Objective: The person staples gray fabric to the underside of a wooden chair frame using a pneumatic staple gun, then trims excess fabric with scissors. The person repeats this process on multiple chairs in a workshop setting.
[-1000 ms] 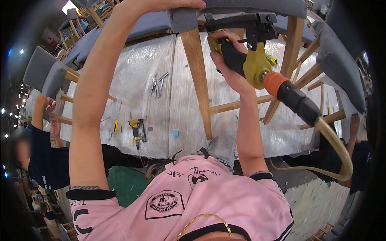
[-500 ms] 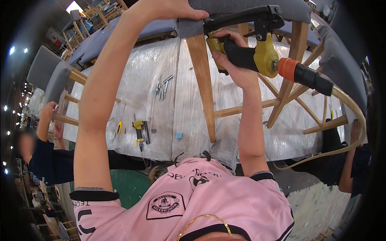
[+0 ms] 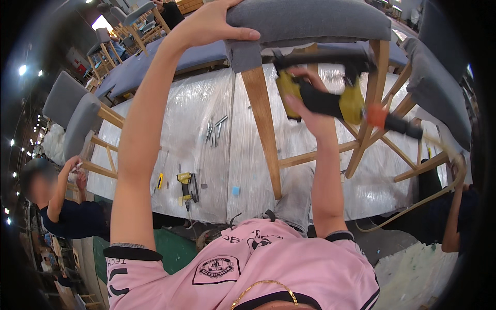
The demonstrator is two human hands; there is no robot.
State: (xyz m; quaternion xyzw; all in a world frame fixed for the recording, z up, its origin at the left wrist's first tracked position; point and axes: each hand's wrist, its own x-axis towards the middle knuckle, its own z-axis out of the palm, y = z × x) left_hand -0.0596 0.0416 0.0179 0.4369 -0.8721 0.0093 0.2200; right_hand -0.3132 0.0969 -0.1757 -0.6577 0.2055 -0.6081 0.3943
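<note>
A grey upholstered chair (image 3: 310,23) with wooden legs stands on the plastic-covered work table (image 3: 206,165). My left hand (image 3: 209,23) grips the seat's near left corner, the thumb along its side and the other fingers partly beyond the top edge of the picture. Below the seat, my right hand (image 3: 310,101) is wrapped round the black handle of a yellow-and-black pneumatic staple gun (image 3: 323,103), blurred by motion. Its nose is near the seat's underside by the left leg; contact is unclear. An orange-and-black coupling (image 3: 385,119) joins it to an air hose (image 3: 449,150).
A second staple gun (image 3: 187,187), a yellow utility knife (image 3: 160,181), staple strips (image 3: 214,132) and a blue foam piece (image 3: 235,190) lie on the table. More grey chairs stand left (image 3: 80,113) and right (image 3: 439,77). A co-worker (image 3: 57,196) is at left, another (image 3: 457,206) at right.
The staple gun has swung right and slightly down, off the seat corner, in my right hand. My left hand stays on the chair. The whole view has shifted a little.
</note>
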